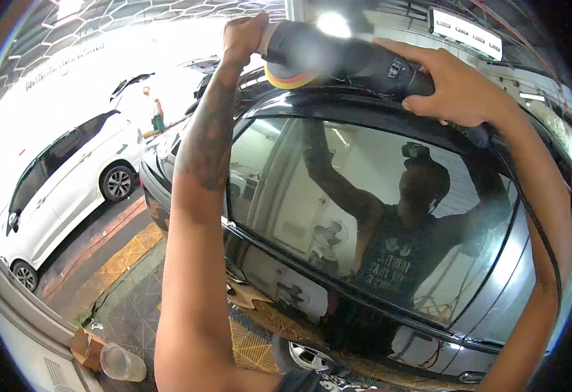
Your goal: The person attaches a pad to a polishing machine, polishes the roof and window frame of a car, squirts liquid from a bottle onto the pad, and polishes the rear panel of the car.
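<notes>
Both arms reach up to a black car polisher (358, 62) at the roof edge of a black car (279, 251). My left hand (243, 39) is closed around the front end of the polisher, beside its head. At the rear of the body, my right hand (459, 85) wraps around the grip, thumb below and fingers above. A yellow and red polishing pad (289, 77) shows under the head; whether it touches the roof I cannot tell. The black power cord (528, 206) hangs from the rear end along my right forearm. The side window (371, 209) mirrors the person's raised arms.
A white car (70, 179) stands on the left, and a person (152, 108) is beyond it. On the tiled floor at the lower left are a translucent bucket (122, 362) and a cardboard box (86, 348). A lit sign (466, 34) hangs overhead at the right.
</notes>
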The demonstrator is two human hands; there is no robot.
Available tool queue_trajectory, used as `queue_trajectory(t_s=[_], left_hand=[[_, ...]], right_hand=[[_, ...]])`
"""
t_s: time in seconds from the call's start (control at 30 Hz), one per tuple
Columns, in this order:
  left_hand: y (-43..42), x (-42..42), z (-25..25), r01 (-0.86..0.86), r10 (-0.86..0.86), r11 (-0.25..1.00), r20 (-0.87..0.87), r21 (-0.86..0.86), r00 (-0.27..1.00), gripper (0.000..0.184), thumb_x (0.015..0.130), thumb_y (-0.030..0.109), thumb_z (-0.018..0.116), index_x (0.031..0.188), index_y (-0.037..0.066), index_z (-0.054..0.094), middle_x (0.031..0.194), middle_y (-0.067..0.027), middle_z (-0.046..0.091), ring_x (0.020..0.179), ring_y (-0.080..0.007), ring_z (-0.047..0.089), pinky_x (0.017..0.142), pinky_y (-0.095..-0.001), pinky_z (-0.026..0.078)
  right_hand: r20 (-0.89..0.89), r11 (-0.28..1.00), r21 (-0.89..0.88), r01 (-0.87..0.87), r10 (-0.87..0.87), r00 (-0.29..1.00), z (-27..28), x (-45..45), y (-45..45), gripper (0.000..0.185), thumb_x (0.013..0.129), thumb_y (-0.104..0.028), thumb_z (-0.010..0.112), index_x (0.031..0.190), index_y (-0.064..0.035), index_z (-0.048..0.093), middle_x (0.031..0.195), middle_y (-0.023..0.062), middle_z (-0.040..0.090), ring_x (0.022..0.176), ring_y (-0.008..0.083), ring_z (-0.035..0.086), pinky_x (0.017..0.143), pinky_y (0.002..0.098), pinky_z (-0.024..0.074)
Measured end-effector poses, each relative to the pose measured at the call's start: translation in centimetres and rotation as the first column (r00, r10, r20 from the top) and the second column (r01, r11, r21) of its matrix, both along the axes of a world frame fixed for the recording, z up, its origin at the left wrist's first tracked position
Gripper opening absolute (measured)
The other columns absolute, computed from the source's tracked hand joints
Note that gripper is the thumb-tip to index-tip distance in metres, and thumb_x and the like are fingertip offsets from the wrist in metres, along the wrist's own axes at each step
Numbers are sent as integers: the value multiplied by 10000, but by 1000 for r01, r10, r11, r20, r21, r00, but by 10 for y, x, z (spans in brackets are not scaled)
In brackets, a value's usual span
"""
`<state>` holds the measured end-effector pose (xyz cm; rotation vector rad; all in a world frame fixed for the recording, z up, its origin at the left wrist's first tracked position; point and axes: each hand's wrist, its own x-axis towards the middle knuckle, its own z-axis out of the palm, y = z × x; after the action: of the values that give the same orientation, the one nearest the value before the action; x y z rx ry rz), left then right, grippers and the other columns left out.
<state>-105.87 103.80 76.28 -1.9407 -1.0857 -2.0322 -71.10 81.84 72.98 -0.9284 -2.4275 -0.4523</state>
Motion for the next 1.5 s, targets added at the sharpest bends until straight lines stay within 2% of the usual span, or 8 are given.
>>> queue_trajectory(t_s=[0.63,0.8,0.87,0.93,1.07,1.2,1.33,1.5], left_hand=[[-22,-10,-19,224,-194,971,265,-87,945,330,826,350,642,835,34,737,722,-77,674,659,-179,609,652,-361,486],[30,22,5,-442,599,799,-481,407,640,167,899,194,604,978,89,707,931,-100,705,828,-277,668,758,-402,533],[78,42,19,247,-124,921,-374,301,919,247,942,271,577,1053,88,698,976,-113,706,839,-266,671,766,-391,543],[74,51,22,113,27,950,-439,290,898,258,947,278,573,1079,90,693,988,-118,705,848,-269,672,774,-389,545],[44,71,48,-369,511,858,-676,358,531,315,970,303,559,1182,100,672,1038,-139,702,886,-280,675,807,-378,551],[-39,68,36,-447,218,893,-822,-50,526,358,891,371,559,942,61,729,883,-157,728,796,-258,695,728,-398,527],[-16,27,-9,72,-66,986,45,-150,997,264,914,301,547,953,80,686,975,-133,736,904,-270,711,791,-385,544],[8,-24,-7,-49,6,987,-267,-156,964,315,898,338,582,1012,75,712,918,-145,712,813,-191,634,773,-364,502]], right_hand=[[36,988,-105,110,-107,994,13,-29,-16,806,761,-135,647,1522,-106,382,847,120,678,479,146,576,523,315,513],[45,988,-42,152,-150,988,3,25,-36,798,778,-157,666,1526,-119,392,1208,189,612,693,195,674,645,348,576],[-18,987,-46,151,-152,988,3,52,-56,848,725,-163,672,1528,-140,403,1338,185,555,1002,242,608,897,382,487],[-68,983,-111,148,-156,985,3,67,-62,899,671,-171,678,1530,-161,414,1440,184,506,1269,285,532,1117,418,393],[48,991,126,53,-59,997,1,74,-55,813,765,-178,692,1520,-93,402,1325,180,585,1068,241,649,942,345,522],[30,988,-15,151,-151,988,1,47,-55,794,786,-200,686,1515,-80,396,1221,186,629,848,238,688,783,346,571],[23,999,0,41,-41,999,-2,10,-26,763,805,-200,678,1508,-104,398,979,146,681,560,191,638,563,340,560],[30,884,-441,151,-154,988,26,-31,-21,704,832,-210,685,1481,-126,425,761,88,627,496,165,596,446,334,518]])
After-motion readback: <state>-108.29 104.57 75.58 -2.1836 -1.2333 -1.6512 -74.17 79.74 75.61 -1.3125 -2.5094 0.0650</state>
